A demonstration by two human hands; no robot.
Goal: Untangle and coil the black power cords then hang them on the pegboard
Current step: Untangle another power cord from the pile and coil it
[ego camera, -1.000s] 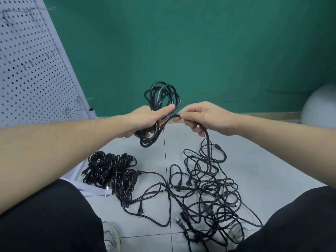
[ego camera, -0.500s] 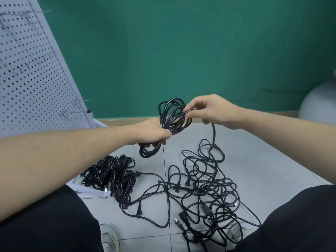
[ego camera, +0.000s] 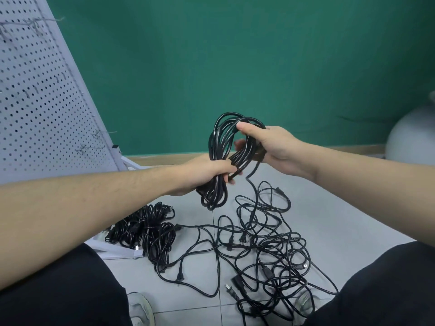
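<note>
Since half a second ago, my right hand [ego camera: 275, 147] has laid one more loop onto the bundle and now closes over its upper right side, thumb on top and fingers curled beneath. My left hand [ego camera: 207, 171] grips the waist of the black coiled power cord [ego camera: 220, 147], fingers wrapped fully round the gathered strands; the coil stands taller and fuller than it did.

The coil is held in the air above the far middle of the grey tiled floor [ego camera: 341, 208]. A free tail drops from under the right hand into the loose tangle of black power cords [ego camera: 266, 250], spread across the floor between my knees. A denser heap of bundled black cords [ego camera: 146, 229] lies near the left edge of the floor, against the white foot of the pegboard stand.

Judgement on handling: the cord looks light, supple and smooth-jacketed, with some springiness, so loops may slip or spread if the grip slackens. Best hold is at the waist, where all strands cross. The trailing tail may snag in the tangle when drawn up.

The white perforated pegboard [ego camera: 35, 102] leans at the left, with thin wire hooks on it. A green wall backs the room; a pale grey rounded object [ego camera: 414, 135] sits at the far right.
</note>
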